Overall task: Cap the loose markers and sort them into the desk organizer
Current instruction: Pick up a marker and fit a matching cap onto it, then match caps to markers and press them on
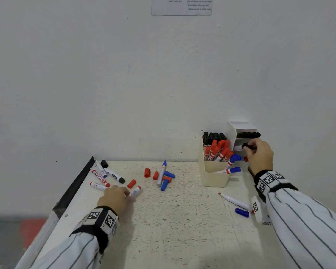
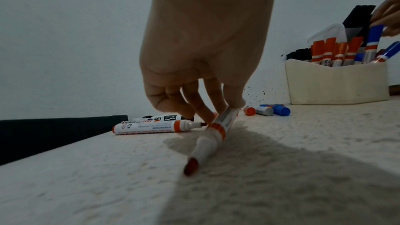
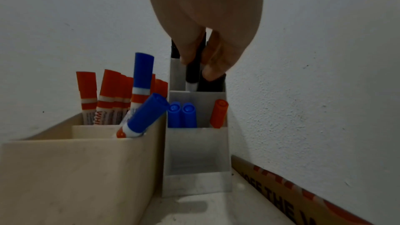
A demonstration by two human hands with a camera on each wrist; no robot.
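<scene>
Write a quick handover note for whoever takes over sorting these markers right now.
Left hand pinches an uncapped red marker on the table.
Right hand holds a capped black marker at the white organizer's upper slot.
Done: the beige bin holds many capped black, red and blue markers.
Left: loose markers at the far left, centre and right, with loose red caps and blue caps.

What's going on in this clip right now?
A person is sorting whiteboard markers at a speckled white desk. The right hand holds a black-capped marker at the upper tier of the white stepped organizer by the wall. The left hand pinches an uncapped red marker lying on the desk. Loose red and blue caps and several more markers are scattered on the desk.
</scene>
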